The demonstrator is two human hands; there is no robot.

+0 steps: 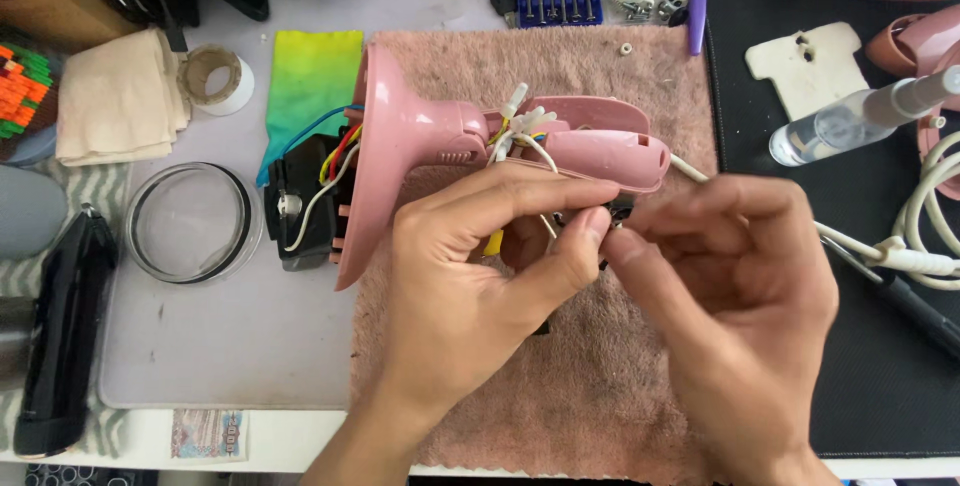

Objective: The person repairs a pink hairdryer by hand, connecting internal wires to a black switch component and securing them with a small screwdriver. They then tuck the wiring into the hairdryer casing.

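Nearest us, our left hand (470,286) and right hand (740,306) pinch shut on a small dark part (612,218) just below the opened pink fan base (500,146). Risk: tugging could snap its wires (520,136); beyond, loose screws (625,48) might scatter.

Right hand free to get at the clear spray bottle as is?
Probably not yet: the right hand is pinching a small part against the left hand. The path to the spray bottle over the black mat looks open.
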